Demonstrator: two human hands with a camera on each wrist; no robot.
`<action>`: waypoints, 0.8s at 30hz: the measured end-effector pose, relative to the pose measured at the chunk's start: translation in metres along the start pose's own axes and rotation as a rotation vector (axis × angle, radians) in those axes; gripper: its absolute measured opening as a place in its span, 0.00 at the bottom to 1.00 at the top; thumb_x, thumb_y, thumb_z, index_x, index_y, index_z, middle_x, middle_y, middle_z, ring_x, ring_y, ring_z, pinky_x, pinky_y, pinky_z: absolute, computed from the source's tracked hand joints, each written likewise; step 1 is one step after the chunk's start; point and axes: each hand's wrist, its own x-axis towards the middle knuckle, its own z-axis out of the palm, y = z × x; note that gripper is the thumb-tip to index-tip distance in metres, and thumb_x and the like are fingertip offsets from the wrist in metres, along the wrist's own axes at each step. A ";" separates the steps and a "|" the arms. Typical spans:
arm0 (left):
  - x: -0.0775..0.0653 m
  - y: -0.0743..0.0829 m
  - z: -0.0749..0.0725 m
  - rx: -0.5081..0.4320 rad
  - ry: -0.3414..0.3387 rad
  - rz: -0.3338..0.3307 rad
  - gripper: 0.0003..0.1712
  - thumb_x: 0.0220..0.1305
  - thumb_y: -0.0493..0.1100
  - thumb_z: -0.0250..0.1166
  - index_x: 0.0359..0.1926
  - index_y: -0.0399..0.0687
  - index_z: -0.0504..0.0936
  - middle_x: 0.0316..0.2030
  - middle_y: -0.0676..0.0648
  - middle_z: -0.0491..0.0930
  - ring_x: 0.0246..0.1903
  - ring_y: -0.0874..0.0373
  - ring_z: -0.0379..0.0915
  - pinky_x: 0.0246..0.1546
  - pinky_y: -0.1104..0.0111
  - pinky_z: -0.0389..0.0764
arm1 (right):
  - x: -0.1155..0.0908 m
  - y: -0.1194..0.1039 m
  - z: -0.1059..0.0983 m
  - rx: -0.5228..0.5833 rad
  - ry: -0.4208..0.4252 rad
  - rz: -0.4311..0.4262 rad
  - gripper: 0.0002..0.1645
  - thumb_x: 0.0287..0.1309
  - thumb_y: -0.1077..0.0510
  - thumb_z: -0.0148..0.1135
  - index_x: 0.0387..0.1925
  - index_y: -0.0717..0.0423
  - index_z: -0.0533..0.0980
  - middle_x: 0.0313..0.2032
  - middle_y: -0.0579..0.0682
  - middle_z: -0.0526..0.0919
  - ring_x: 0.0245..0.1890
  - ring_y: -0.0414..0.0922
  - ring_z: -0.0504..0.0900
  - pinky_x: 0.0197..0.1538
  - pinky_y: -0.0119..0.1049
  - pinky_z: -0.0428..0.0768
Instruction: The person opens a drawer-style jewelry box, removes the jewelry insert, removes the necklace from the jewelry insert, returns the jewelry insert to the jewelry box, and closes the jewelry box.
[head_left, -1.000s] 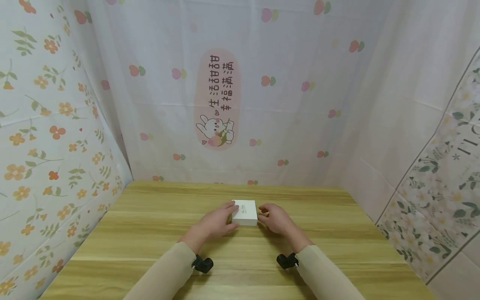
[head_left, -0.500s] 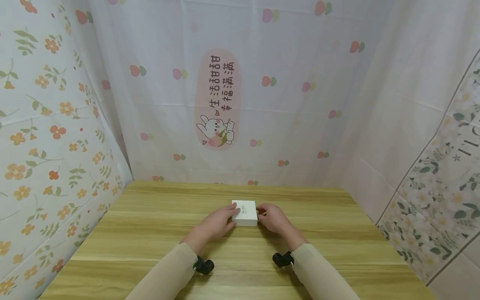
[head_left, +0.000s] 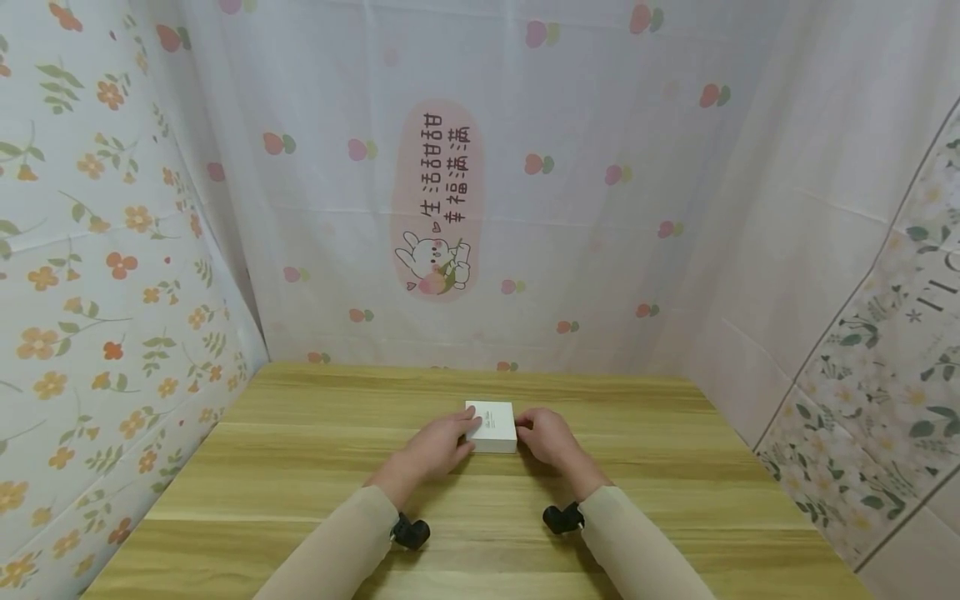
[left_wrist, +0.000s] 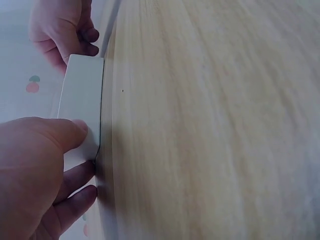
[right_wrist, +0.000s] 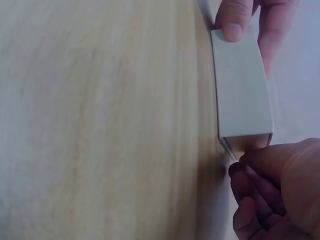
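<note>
A small white box (head_left: 493, 423) with fine dark print on its top lies on the wooden table. My left hand (head_left: 437, 446) grips its left end, the thumb on the front side and fingers reaching over the top. At the right end is my right hand (head_left: 547, 435), thumb and index finger together. In the right wrist view, a thin flap (right_wrist: 228, 148) juts out from the box's end on the table side, and the right fingertips pinch at its tip. The end face behind it is in shadow, partly hidden by the thumb.
The wood-grain table (head_left: 300, 467) ends at a white printed curtain (head_left: 600, 233) behind the box. Floral cloth (head_left: 97, 292) hangs at the left, and another patterned cloth (head_left: 885, 400) hangs at the right. A black wrist camera (head_left: 410, 532) sits below the left sleeve.
My right hand has moved slightly left against the box's right end, its fingertips drawing together. The left thumb has come in against the front side; the box stays in place.
</note>
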 end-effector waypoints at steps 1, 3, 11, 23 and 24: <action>0.000 0.000 0.000 0.001 -0.001 -0.004 0.30 0.81 0.40 0.66 0.78 0.38 0.75 0.81 0.34 0.68 0.78 0.38 0.70 0.77 0.48 0.75 | 0.000 0.001 0.001 -0.006 0.005 0.002 0.09 0.75 0.62 0.67 0.48 0.60 0.90 0.49 0.56 0.92 0.53 0.56 0.89 0.61 0.55 0.87; -0.001 0.000 0.001 0.002 0.004 -0.007 0.30 0.81 0.40 0.66 0.78 0.39 0.75 0.80 0.35 0.69 0.78 0.38 0.70 0.77 0.48 0.75 | 0.000 0.002 0.002 -0.017 0.013 0.004 0.08 0.76 0.62 0.67 0.47 0.59 0.90 0.48 0.55 0.93 0.52 0.56 0.89 0.59 0.54 0.87; 0.000 0.000 0.003 -0.005 0.019 -0.009 0.30 0.79 0.39 0.67 0.77 0.40 0.76 0.80 0.35 0.70 0.77 0.38 0.71 0.76 0.47 0.76 | 0.002 0.003 0.003 -0.022 0.015 0.022 0.08 0.76 0.61 0.66 0.46 0.58 0.90 0.46 0.54 0.93 0.50 0.53 0.89 0.58 0.53 0.88; 0.002 -0.003 0.006 -0.002 0.026 -0.012 0.30 0.80 0.40 0.67 0.78 0.40 0.76 0.80 0.36 0.70 0.77 0.39 0.71 0.76 0.48 0.76 | 0.001 0.000 0.004 -0.053 0.042 0.004 0.05 0.74 0.62 0.66 0.40 0.55 0.86 0.35 0.50 0.89 0.35 0.45 0.82 0.46 0.45 0.85; 0.002 -0.004 0.006 0.000 0.026 -0.010 0.30 0.80 0.40 0.67 0.77 0.40 0.76 0.80 0.35 0.70 0.77 0.39 0.72 0.75 0.48 0.76 | 0.000 0.000 0.003 -0.056 0.041 -0.001 0.05 0.74 0.62 0.66 0.40 0.55 0.86 0.35 0.49 0.89 0.35 0.44 0.81 0.46 0.44 0.85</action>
